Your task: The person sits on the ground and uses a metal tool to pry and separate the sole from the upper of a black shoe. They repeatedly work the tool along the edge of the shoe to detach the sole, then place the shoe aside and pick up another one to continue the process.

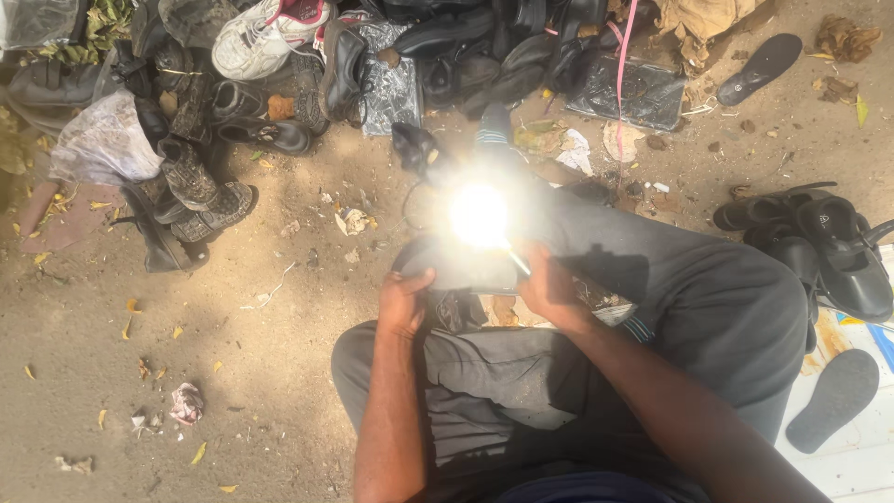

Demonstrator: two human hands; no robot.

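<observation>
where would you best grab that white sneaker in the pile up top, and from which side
Judging by its pose, take the white sneaker by the red-lined collar at its opening, the end toward the right. It lies on top of the dark shoes with its side up, so that rim is exposed. Come from above; neighbours crowd its lower edge. Both the left hand and right hand are busy on the dark shoe in the lap.

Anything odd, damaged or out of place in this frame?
A bright glare blots out the middle of the dark shoe held by the left hand and right hand, hiding the work. Leaves and paper scraps litter the ground.
</observation>
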